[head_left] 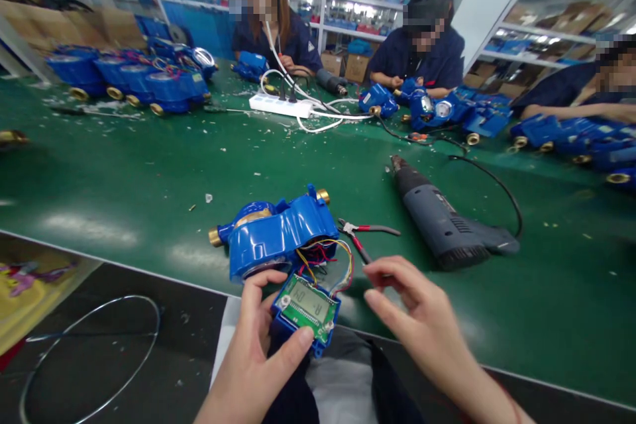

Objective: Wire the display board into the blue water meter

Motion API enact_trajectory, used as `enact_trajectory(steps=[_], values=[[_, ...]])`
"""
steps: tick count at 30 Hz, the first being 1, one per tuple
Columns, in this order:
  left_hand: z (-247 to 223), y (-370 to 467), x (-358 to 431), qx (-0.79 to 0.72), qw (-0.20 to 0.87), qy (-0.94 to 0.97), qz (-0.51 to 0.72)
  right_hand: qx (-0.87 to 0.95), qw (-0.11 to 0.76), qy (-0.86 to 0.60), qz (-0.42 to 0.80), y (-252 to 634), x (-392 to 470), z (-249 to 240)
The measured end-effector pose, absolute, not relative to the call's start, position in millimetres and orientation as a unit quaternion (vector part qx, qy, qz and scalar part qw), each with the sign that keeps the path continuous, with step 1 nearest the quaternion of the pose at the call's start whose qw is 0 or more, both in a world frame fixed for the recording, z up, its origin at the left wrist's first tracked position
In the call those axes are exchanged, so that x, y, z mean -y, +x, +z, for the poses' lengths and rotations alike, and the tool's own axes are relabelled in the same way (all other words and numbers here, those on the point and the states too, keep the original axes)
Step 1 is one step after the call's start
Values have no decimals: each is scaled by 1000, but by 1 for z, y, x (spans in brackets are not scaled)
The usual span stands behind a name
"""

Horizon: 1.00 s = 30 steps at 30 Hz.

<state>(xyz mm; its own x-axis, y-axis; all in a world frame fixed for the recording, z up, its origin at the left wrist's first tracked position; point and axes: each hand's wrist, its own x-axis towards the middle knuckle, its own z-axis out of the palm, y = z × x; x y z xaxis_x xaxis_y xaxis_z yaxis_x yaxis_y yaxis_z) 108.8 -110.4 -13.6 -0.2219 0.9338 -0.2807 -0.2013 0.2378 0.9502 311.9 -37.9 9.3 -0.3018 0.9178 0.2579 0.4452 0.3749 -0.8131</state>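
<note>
My left hand [271, 351] holds a small blue housing with a green circuit board and a grey display [309, 303] at the table's front edge. Coloured wires [348, 264] run from it into a blue meter [283, 235] with brass ends, which lies just behind. My right hand [422, 318] is to the right of the board, thumb and fingers apart, with nothing visible between them. Its fingertips are close to the handle of red-and-black pliers [365, 228] lying on the green table. A grey heat gun [440, 222] rests farther right.
Blue meters [169, 89] stand in a row at the back left, and more [561, 136] at the right. A white power strip [281, 106] with cables lies at the back. Several people sit across the table [199, 159]. A wire hoop [156, 331] is at lower left.
</note>
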Motion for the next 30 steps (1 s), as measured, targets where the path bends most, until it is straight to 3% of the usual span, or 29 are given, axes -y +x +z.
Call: enact_trajectory(steps=[3, 9, 13, 19, 22, 28, 30], values=[[-12, 110, 111, -570, 541, 314, 533, 657, 370, -454, 474, 270, 36, -5], [-12, 110, 111, -563, 545, 294, 548, 607, 340, -483, 532, 273, 23, -7], [-11, 111, 110, -563, 549, 281, 549, 665, 306, -499, 463, 278, 23, -8], [-10, 115, 109, -568, 536, 282, 557, 802, 323, -417, 280, 280, 20, -5], [-9, 118, 109, -570, 530, 287, 559, 802, 327, -426, 260, 284, 15, -6], [-22, 115, 110, -595, 488, 346, 536, 660, 303, -450, 520, 284, 18, -12], [-29, 108, 112, -617, 439, 429, 493, 625, 300, -459, 556, 280, 21, -14]])
